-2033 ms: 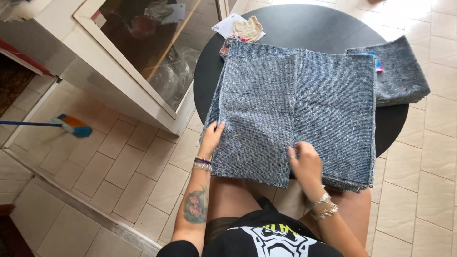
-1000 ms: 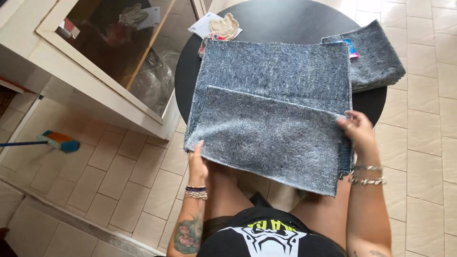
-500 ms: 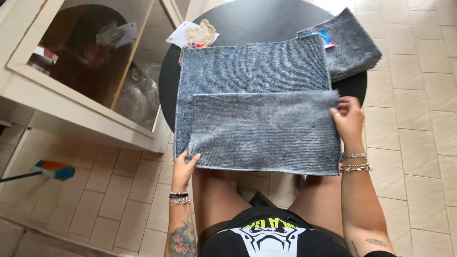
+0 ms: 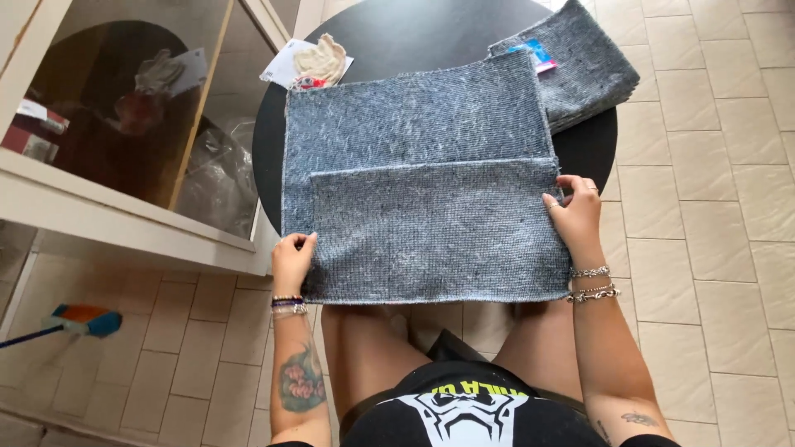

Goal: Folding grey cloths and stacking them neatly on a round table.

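Both hands are pinching the folded-up flap of a grey felt cloth (image 4: 422,165) at its two sides. Her left hand (image 4: 291,261), at lower left of centre in the frame, is gripping the near left corner of the flap, thumb on top and fingers curled underneath, wrist bent back over the thigh, with bead bracelets on the wrist and a tattoo on the forearm. Her right hand (image 4: 577,217), at centre right, is holding the right edge of the flap near its upper corner, fingers lying over the cloth and thumb tucked beside the edge; chain bracelets are sitting on that wrist, and the forearm is running down to the lower right of the frame.

The cloth is lying on a round black table (image 4: 397,33) in the middle of the frame, its near half doubled up over the far half and hanging off the table edge over the knees. As I judge it, a fold is being made, with the flap not yet squared to the cloth's left side; lining up those edges would call for both hands moving together.

A second stack of grey cloths (image 4: 592,62) is sitting at upper right, a small paper packet (image 4: 310,62) at upper left of the table, a glass-fronted cabinet (image 4: 124,149) at far left.
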